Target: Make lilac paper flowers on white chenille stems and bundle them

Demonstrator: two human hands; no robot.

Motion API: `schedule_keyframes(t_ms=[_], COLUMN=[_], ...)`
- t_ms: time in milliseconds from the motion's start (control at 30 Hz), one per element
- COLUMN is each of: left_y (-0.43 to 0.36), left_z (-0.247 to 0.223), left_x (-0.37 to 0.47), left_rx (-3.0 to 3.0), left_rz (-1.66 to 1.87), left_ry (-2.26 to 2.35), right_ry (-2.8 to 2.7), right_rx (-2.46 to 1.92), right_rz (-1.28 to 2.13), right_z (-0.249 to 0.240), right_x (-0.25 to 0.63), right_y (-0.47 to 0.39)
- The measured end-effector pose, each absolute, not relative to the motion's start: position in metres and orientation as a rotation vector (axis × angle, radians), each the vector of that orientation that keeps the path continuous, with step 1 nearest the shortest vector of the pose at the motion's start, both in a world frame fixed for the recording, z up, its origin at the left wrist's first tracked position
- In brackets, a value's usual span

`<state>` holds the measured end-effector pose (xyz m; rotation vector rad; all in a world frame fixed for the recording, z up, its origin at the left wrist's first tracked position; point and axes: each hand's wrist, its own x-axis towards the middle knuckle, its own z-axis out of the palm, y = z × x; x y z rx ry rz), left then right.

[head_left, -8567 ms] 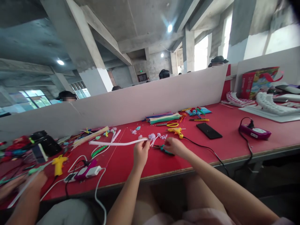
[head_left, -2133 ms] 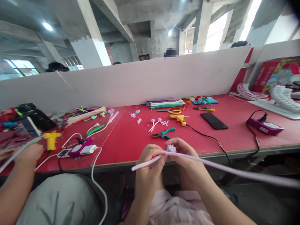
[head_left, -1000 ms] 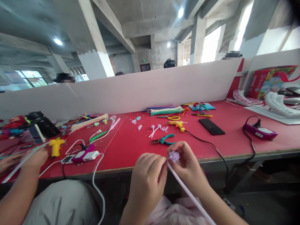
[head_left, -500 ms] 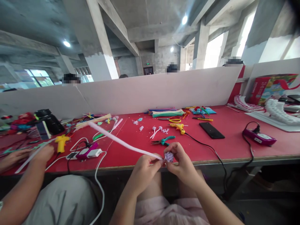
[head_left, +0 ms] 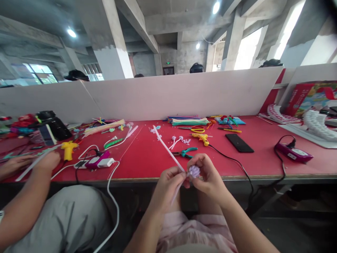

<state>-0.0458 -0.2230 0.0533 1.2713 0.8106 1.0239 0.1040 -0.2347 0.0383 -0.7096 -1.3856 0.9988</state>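
My left hand [head_left: 168,184] pinches a long pale lilac pipe cleaner [head_left: 168,149] between thumb and fingers. One length of it slants up and away over the table, and another end hangs down below the hand. In my right hand [head_left: 209,181], thumb and fingertips grip a small lilac flower-like cluster [head_left: 194,171] with a bumpy surface. The two hands meet just in front of the table edge, above my lap, and the pipe cleaner lies close against the cluster's base. Whether the two are joined there, my fingers hide. Teal-handled pliers [head_left: 189,150] rest just beyond my hands.
On the red table [head_left: 142,158] lie a yellow glue gun [head_left: 202,138], scissors [head_left: 197,130], a black phone [head_left: 239,143], small lilac flower pieces [head_left: 177,140] and pipe cleaner bundles [head_left: 189,122]. A purple power strip [head_left: 295,153] sits right. At left, a co-worker's hand [head_left: 50,160] is near another glue gun [head_left: 68,150].
The pipe cleaner's far end has swung from the left to point more straight ahead, and an end now shows below my left hand. Both hands appear slightly further right in the picture.
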Motion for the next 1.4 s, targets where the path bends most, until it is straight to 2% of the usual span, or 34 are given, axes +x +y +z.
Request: schedule_keyframes(t_ms=[167,300,433,567,667,767,900,1100,1233,1400], left_y=[-0.222,-0.218,-0.217,-0.222,-0.227,-0.229,-0.226,-0.226,-0.230,-0.232], left_z=[0.044,0.032,0.030,0.036,0.044,0.052,0.058,0.056,0.054,0.045], left_x=[-0.051,-0.051,-0.048,-0.047,-0.048,-0.048,-0.046,-0.040,-0.037,-0.043], left_rx=[2.103,2.571,2.789,2.514,1.976,1.471,1.115,0.831,0.948,1.849], left_rz=[1.385,1.595,1.665,1.597,1.296,1.072,1.017,0.959,1.059,1.492], left_ry=[1.124,1.052,0.938,0.994,1.085,0.910,0.736,0.707,0.755,1.034], right_ry=[-1.168,-1.027,-0.939,-0.958,-1.046,-1.127,-1.214,-1.297,-1.243,-1.036], right_rx=[-0.796,-0.780,-0.748,-0.729,-0.699,-0.631,-0.581,-0.606,-0.609,-0.650], right_rz=[1.056,1.141,1.203,1.186,1.147,1.152,1.156,1.054,1.053,1.140], right_z=[0.038,0.039,0.040,0.041,0.041,0.042,0.043,0.038,0.037,0.041], right_x=[0.094,0.089,0.087,0.088,0.089,0.090,0.091,0.095,0.094,0.087], right_y=[-0.227,-0.227,-0.232,-0.235,-0.235,-0.237,-0.241,-0.245,-0.242,-0.232])
